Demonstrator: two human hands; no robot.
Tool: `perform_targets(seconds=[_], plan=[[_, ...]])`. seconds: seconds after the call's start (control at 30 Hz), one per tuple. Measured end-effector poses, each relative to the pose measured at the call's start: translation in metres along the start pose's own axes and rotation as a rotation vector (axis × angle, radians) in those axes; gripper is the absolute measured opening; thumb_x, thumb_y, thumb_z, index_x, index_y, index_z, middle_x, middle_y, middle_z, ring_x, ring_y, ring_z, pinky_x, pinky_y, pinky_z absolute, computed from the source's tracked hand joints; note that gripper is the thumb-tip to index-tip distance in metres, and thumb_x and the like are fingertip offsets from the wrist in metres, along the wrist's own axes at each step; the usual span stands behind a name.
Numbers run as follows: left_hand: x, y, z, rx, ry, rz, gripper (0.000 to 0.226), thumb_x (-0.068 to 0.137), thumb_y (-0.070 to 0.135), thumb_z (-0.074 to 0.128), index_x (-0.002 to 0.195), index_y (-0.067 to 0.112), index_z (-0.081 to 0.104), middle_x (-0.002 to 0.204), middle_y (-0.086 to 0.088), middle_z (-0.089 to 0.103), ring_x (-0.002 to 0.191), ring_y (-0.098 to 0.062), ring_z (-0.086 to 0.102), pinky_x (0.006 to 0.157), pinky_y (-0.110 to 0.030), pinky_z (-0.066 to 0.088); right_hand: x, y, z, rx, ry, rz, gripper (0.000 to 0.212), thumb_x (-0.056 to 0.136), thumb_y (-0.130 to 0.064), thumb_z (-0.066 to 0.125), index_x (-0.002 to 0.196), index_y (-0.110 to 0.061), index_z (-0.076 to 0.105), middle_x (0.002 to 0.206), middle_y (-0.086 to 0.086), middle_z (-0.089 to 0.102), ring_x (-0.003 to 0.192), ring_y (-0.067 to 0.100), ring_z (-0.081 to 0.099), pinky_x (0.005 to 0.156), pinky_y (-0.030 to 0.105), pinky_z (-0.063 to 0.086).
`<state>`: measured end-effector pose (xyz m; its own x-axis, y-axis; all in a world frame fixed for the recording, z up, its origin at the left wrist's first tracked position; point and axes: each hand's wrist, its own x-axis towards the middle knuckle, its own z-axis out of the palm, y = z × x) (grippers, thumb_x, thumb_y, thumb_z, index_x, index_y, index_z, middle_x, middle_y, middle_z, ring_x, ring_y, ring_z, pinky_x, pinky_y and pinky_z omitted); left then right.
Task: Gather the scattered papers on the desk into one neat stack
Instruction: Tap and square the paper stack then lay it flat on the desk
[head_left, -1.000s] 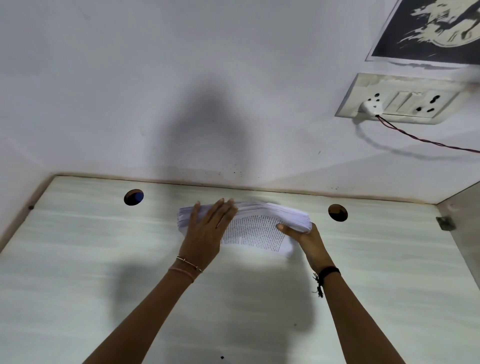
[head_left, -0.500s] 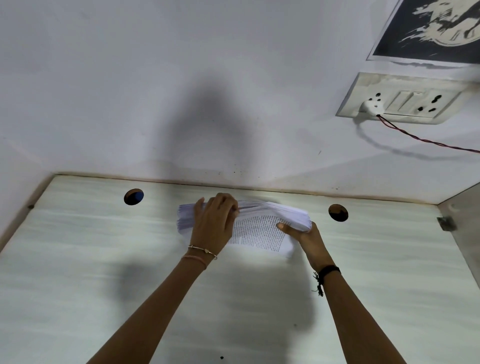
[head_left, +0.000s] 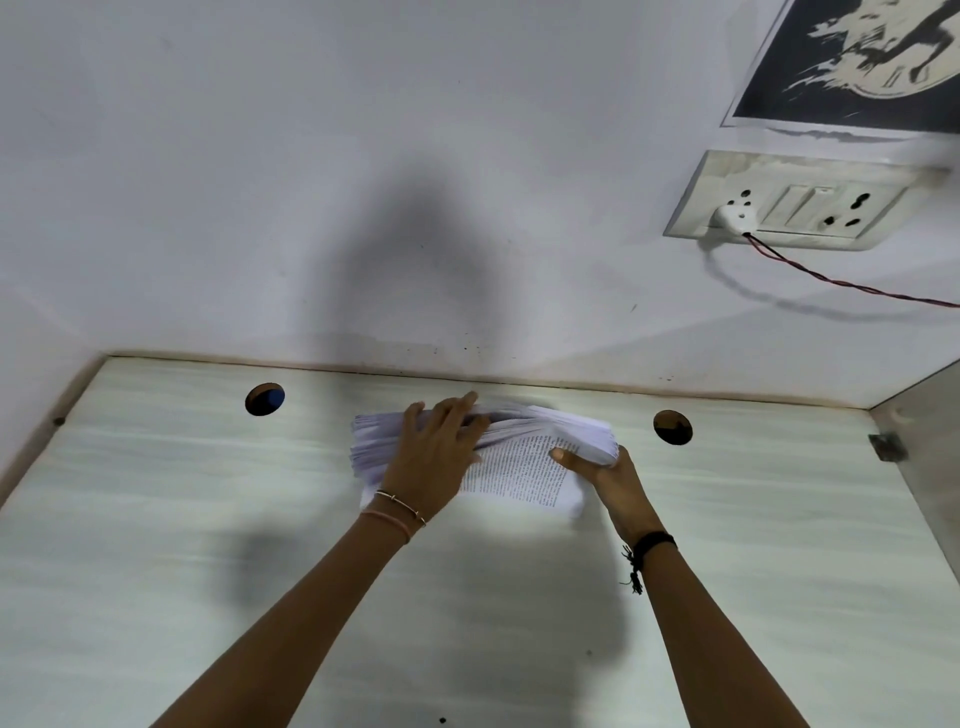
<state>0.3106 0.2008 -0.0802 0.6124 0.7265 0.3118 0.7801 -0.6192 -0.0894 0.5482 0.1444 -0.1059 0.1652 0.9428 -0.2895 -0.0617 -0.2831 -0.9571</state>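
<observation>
One stack (head_left: 524, 467) of printed sheets, far middle of the counter (head_left: 156, 545), close to the back wall and between the two cable holes (head_left: 265, 399) (head_left: 672, 427). All the paper I can see is in that one pile. It's thick; sheet count not readable.

Hands:
- left hand (head_left: 431, 462) lies on top of the left half, fingers (head_left: 465, 408) stretched out across the top sheet toward the far edge, pressing rather than clenched. The tips are blurred, so can't tell if they hook over the edge.
- right hand (head_left: 610, 480) clamps the right end, thumb (head_left: 566, 457) on the printed top page, the other fingers wrapped under and hidden.

Handling, my read:
- light per sheet, but the pile has some heft
- floppy: it already sags and fans where it's held, edges not flush
- sheets slide on each other easily, so a one-sided pinch will let it shear
- best hold: both short ends, thumbs on top, fingers below, then tap the long edge on the counter to square it
- avoid dragging by the top sheet alone, since it'll creep off

Progress: gathering looks done, squaring still open.

Other counts: two hands, one wall socket plate (head_left: 795, 202) with one plug (head_left: 732, 217) and one wire (head_left: 841, 283), one poster (head_left: 857, 62). All well apart from the stack.
</observation>
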Motion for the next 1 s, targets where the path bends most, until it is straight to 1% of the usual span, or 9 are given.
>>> perform_targets(seconds=[0.07, 0.2, 0.37, 0.47, 0.57, 0.63, 0.77, 0.9, 1.0], plan=[[0.002, -0.004, 0.000, 0.021, 0.032, -0.004, 0.045, 0.060, 0.033, 0.085, 0.098, 0.017, 0.068, 0.112, -0.009, 0.068, 0.090, -0.025, 0.069, 0.077, -0.042, 0.054, 0.000, 0.000, 0.000, -0.009, -0.012, -0.002, 0.037, 0.077, -0.018, 0.079, 0.112, -0.017, 0.070, 0.109, 0.002, 0.073, 0.104, 0.016, 0.067, 0.092, 0.030, 0.050], [0.004, -0.006, -0.001, 0.027, 0.090, -0.031, 0.036, 0.061, 0.031, 0.085, 0.089, 0.013, 0.070, 0.099, -0.007, 0.072, 0.081, -0.022, 0.071, 0.073, -0.036, 0.055, 0.000, -0.001, -0.001, -0.017, -0.013, -0.011, 0.041, 0.073, -0.022, 0.081, 0.112, -0.017, 0.070, 0.110, 0.003, 0.073, 0.105, 0.017, 0.067, 0.093, 0.031, 0.050], [0.008, -0.008, -0.003, -0.011, 0.124, -0.047, 0.032, 0.060, 0.029, 0.086, 0.083, 0.012, 0.070, 0.078, -0.001, 0.072, 0.066, -0.017, 0.069, 0.063, -0.028, 0.053, 0.001, -0.003, -0.001, -0.018, -0.022, -0.012, 0.037, 0.077, -0.014, 0.078, 0.113, -0.014, 0.069, 0.111, 0.003, 0.073, 0.104, 0.015, 0.067, 0.086, 0.020, 0.051], [0.013, -0.012, -0.003, -0.052, 0.100, -0.008, 0.030, 0.056, 0.025, 0.088, 0.076, 0.013, 0.069, 0.071, 0.001, 0.071, 0.058, -0.015, 0.067, 0.057, -0.025, 0.051, 0.001, -0.005, -0.001, -0.021, -0.014, -0.009, 0.036, 0.077, -0.014, 0.078, 0.111, -0.018, 0.070, 0.110, 0.001, 0.073, 0.101, 0.011, 0.068, 0.085, 0.019, 0.051], [0.015, -0.017, -0.003, -0.065, 0.075, 0.030, 0.029, 0.055, 0.023, 0.089, 0.075, 0.013, 0.071, 0.073, 0.001, 0.072, 0.059, -0.013, 0.067, 0.057, -0.024, 0.052, 0.001, -0.005, -0.002, -0.029, -0.024, -0.012, 0.036, 0.077, -0.014, 0.077, 0.112, -0.019, 0.069, 0.110, 0.000, 0.073, 0.101, 0.010, 0.067, 0.086, 0.021, 0.050], [0.014, -0.017, -0.003, -0.060, 0.068, 0.055, 0.029, 0.056, 0.023, 0.088, 0.078, 0.013, 0.072, 0.076, 0.000, 0.072, 0.062, -0.013, 0.068, 0.059, -0.024, 0.052, 0.002, -0.006, -0.003, -0.035, -0.035, -0.014, 0.038, 0.079, -0.014, 0.076, 0.115, -0.017, 0.068, 0.111, -0.001, 0.073, 0.102, 0.009, 0.067, 0.084, 0.016, 0.050], [0.009, -0.017, -0.002, 0.020, 0.049, 0.074, 0.026, 0.068, 0.032, 0.079, 0.085, 0.016, 0.069, 0.087, -0.003, 0.069, 0.070, -0.017, 0.067, 0.063, -0.031, 0.053, 0.001, -0.006, -0.005, -0.050, -0.081, -0.025, 0.038, 0.081, -0.014, 0.074, 0.119, -0.016, 0.066, 0.113, -0.001, 0.072, 0.104, 0.009, 0.066, 0.079, 0.010, 0.051], [0.003, -0.017, 0.006, 0.100, -0.016, 0.038, 0.043, 0.070, 0.040, 0.075, 0.099, 0.017, 0.055, 0.100, -0.005, 0.066, 0.079, -0.021, 0.066, 0.068, -0.036, 0.052, 0.002, -0.006, -0.007, -0.068, -0.106, -0.011, 0.041, 0.080, -0.017, 0.077, 0.119, -0.016, 0.066, 0.113, -0.001, 0.072, 0.105, 0.010, 0.066, 0.083, 0.014, 0.052], [0.001, -0.018, 0.004, 0.070, -0.038, 0.050, 0.057, 0.067, 0.044, 0.077, 0.107, 0.019, 0.046, 0.100, -0.004, 0.065, 0.079, -0.020, 0.065, 0.068, -0.035, 0.052, 0.006, -0.005, -0.009, -0.113, -0.106, -0.002, 0.039, 0.077, -0.020, 0.079, 0.114, -0.017, 0.068, 0.111, 0.002, 0.072, 0.103, 0.014, 0.067, 0.084, 0.019, 0.050]])
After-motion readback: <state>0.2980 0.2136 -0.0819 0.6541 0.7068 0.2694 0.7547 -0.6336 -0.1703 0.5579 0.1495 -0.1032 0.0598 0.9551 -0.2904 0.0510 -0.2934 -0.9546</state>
